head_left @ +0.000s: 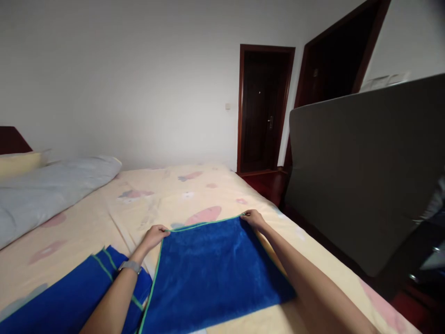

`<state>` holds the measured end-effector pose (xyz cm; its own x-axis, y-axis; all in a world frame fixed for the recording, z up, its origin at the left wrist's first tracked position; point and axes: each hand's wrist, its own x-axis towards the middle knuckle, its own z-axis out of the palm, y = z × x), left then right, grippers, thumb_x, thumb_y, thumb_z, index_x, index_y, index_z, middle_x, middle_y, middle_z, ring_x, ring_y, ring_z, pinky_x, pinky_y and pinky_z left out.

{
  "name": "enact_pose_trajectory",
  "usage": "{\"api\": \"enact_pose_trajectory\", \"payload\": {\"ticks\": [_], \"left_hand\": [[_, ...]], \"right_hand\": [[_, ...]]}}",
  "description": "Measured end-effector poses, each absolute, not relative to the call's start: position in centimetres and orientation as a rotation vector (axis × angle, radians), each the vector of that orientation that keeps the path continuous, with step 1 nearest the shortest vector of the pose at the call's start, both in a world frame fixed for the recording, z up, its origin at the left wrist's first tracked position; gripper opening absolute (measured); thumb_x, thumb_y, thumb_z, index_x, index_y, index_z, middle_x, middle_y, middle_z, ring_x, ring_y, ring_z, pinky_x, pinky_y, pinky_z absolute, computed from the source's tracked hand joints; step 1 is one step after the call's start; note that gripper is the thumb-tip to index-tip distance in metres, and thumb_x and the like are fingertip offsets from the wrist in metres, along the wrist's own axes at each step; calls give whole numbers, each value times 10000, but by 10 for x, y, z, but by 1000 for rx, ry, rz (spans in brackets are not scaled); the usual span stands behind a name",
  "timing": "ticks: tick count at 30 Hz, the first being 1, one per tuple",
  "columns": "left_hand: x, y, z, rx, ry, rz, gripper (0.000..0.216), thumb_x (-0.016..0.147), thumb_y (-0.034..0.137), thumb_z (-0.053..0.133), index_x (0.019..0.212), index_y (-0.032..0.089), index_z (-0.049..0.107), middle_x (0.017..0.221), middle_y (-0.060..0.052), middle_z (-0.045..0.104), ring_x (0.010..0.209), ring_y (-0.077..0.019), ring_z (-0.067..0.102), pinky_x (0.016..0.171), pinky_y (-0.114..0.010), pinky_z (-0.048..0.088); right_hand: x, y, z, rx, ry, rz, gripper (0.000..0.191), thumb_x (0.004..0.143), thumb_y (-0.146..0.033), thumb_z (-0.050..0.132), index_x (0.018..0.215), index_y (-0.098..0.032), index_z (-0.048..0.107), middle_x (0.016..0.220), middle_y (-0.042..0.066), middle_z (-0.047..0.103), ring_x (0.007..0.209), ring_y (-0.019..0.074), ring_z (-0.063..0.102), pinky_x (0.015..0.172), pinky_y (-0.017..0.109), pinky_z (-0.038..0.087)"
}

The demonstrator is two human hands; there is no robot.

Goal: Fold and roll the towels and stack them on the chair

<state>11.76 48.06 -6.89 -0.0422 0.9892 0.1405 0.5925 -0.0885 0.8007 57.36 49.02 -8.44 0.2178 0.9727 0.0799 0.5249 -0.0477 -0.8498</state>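
Observation:
A blue towel (212, 271) with a green edge lies spread flat on the bed (163, 190). My left hand (155, 235) pinches its far left corner, fingers closed on the cloth. My right hand (253, 217) pinches the far right corner the same way. Both arms reach forward over the towel. A watch (130, 266) sits on my left wrist. A second blue towel (69, 297), folded, lies to the left under my left forearm.
The bed has a pale yellow sheet with pink and blue prints. A grey quilt (52, 185) and a yellow pillow (19, 163) lie at the far left. A large grey panel (365, 171) leans on the right. Dark wooden doors (264, 109) stand behind.

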Motion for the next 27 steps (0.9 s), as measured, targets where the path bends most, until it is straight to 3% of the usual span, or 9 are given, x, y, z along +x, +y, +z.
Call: {"api": "enact_pose_trajectory", "payload": {"ticks": [5, 8, 11, 16, 21, 27], "left_hand": [[121, 460, -43, 1601, 1568, 1152, 312, 499, 450, 818, 574, 172, 699, 535, -8, 667, 587, -204, 635, 575, -286, 453], [122, 430, -8, 1537, 1477, 1320, 413, 506, 504, 854, 695, 154, 743, 656, -47, 737, 670, -217, 685, 616, -294, 509], [120, 385, 40, 1490, 1362, 1489, 492, 516, 521, 884, 805, 142, 760, 798, -84, 784, 802, -241, 731, 752, -329, 570], [113, 270, 118, 1438, 1197, 1630, 527, 492, 451, 938, 893, 141, 794, 970, -110, 804, 990, -276, 736, 903, -353, 584], [109, 160, 166, 1332, 1077, 1702, 464, 446, 382, 969, 830, 177, 808, 826, -57, 805, 789, -207, 746, 737, -259, 617], [118, 100, 184, 1299, 997, 1835, 407, 435, 375, 970, 758, 218, 780, 813, -22, 798, 750, -184, 741, 674, -218, 612]], "right_hand": [[565, 469, -56, -1444, -1368, 832, 318, 673, -447, 820, 676, -139, 738, 640, 47, 710, 666, 209, 652, 650, 304, 484], [572, 438, -23, -1227, -1336, 852, 504, 619, -603, 830, 783, -130, 764, 763, 75, 748, 733, 218, 661, 681, 317, 498], [589, 389, 19, -1058, -1293, 833, 622, 573, -665, 851, 909, -148, 774, 906, 96, 764, 832, 227, 673, 748, 324, 514], [616, 271, 91, -825, -1198, 806, 449, 569, -502, 947, 843, -198, 762, 849, 45, 743, 788, 185, 667, 735, 300, 528], [625, 152, 139, -699, -1165, 742, 337, 586, -379, 970, 791, -218, 756, 792, 17, 713, 726, 144, 644, 665, 247, 520], [622, 82, 155, -702, -1132, 702, 339, 636, -425, 941, 855, -241, 758, 811, 17, 696, 712, 141, 633, 635, 230, 530]]}}
